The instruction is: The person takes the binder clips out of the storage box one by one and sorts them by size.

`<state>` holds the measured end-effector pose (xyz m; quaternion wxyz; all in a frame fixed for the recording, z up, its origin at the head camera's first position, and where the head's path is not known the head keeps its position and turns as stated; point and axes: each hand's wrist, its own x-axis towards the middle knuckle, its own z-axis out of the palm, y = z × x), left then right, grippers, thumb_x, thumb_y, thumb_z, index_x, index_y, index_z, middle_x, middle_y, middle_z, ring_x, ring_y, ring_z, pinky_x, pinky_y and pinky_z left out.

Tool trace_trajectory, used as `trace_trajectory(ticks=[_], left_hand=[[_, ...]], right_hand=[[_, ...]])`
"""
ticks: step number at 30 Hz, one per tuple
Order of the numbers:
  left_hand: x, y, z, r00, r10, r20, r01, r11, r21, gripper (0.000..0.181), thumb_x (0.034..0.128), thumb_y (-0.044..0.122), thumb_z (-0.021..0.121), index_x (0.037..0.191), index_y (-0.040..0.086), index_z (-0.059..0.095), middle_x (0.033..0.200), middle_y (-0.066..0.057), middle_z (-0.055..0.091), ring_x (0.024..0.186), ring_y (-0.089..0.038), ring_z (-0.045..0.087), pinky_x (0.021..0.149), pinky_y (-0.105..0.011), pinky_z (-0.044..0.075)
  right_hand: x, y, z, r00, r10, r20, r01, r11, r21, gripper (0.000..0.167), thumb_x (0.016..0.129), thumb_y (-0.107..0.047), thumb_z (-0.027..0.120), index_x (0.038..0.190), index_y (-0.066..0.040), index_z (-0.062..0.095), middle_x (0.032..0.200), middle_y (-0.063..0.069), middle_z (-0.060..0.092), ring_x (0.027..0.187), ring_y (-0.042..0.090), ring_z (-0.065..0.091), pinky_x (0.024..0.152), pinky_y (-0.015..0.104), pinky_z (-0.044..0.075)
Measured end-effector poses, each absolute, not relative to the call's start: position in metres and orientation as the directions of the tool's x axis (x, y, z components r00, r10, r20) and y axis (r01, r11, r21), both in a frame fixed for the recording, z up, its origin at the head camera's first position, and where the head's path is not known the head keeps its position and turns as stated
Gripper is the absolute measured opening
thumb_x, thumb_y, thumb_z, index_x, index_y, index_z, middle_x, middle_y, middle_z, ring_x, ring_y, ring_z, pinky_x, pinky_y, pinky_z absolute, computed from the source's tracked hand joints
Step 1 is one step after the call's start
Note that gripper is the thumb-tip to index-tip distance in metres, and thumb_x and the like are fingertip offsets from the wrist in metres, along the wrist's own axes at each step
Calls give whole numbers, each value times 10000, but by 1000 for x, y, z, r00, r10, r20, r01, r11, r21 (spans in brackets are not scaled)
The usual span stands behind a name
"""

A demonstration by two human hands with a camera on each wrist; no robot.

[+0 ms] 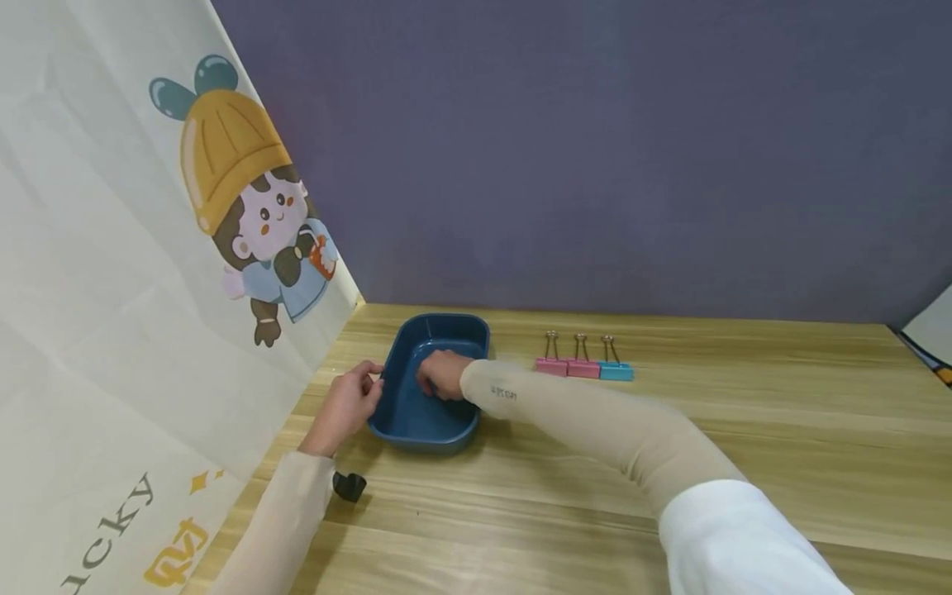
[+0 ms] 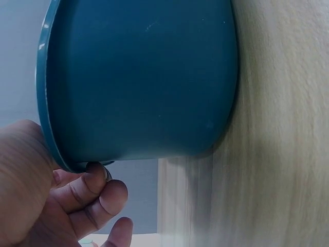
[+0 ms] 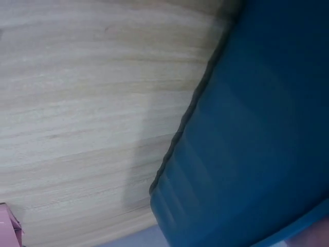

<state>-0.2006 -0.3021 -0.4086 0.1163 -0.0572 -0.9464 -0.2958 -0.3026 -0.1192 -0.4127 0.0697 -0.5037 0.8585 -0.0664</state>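
A dark blue rectangular plastic basin (image 1: 427,426) with rounded corners stands on the wooden table. At its left rim my left hand (image 1: 348,405) pinches the edge; in the left wrist view, the thumb side and curled fingers of that hand (image 2: 77,200) meet at the lip. My right hand (image 1: 444,374) reaches over the right wall into the basin, fingers bent down toward the floor of it. Whether those fingertips hold anything is hidden. Only a sliver of the right hand (image 3: 311,235) shows in the right wrist view, beyond the basin's wall (image 3: 247,139).
Right of the basin, two pink binder clips (image 1: 552,366) (image 1: 583,368) and a blue binder clip (image 1: 616,371) stand in a row, handles up. A purple-grey panel (image 1: 595,165) rises behind the table (image 1: 744,372). A printed white sheet (image 1: 111,289) borders the left side.
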Motion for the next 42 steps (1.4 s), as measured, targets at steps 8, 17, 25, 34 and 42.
trace_trajectory(ticks=[8, 17, 25, 34, 42], left_hand=[[-200, -297, -412, -966, 42, 257, 181, 818, 546, 210, 903, 35, 594, 1098, -42, 616, 615, -7, 493, 493, -141, 438, 480, -278, 378], [-201, -295, -415, -956, 68, 285, 218, 817, 534, 205, 900, 14, 591, 1093, -49, 614, 601, 1, 479, 475, -132, 419, 468, -276, 367], [-198, -297, -413, -952, 73, 299, 227, 822, 522, 205, 896, 15, 590, 1088, -53, 612, 598, 5, 476, 468, -128, 412, 473, -277, 364], [-198, -301, -412, -957, 69, 283, 211, 833, 511, 209, 910, 20, 575, 1102, -57, 603, 607, -9, 480, 479, -143, 412, 480, -283, 364], [-198, -303, -410, -953, 82, 293, 225, 836, 500, 226, 919, 29, 554, 1117, -71, 597, 603, -6, 482, 465, -140, 406, 480, -289, 364]], right_hand=[[-307, -101, -410, -438, -898, 31, -883, 424, -200, 178, 700, -9, 703, 787, -162, 676, 779, -74, 584, 747, 93, 547, 659, 204, 440], [-303, -64, -380, -456, -866, 204, -879, 402, -259, 137, 817, -27, 681, 940, -85, 669, 913, -7, 545, 837, 118, 551, 731, 240, 457], [-301, -24, -371, -388, -877, 282, -917, 337, -213, 115, 833, -15, 666, 905, -100, 638, 905, 23, 547, 824, 142, 557, 725, 237, 459], [-299, 29, -373, -408, -856, 319, -910, 353, -217, 159, 827, 51, 632, 851, -105, 616, 864, 42, 547, 773, 171, 551, 689, 266, 459], [-299, 84, -380, -440, -844, 307, -897, 399, -189, 173, 779, 54, 671, 797, -107, 610, 824, 48, 551, 719, 157, 531, 635, 277, 452]])
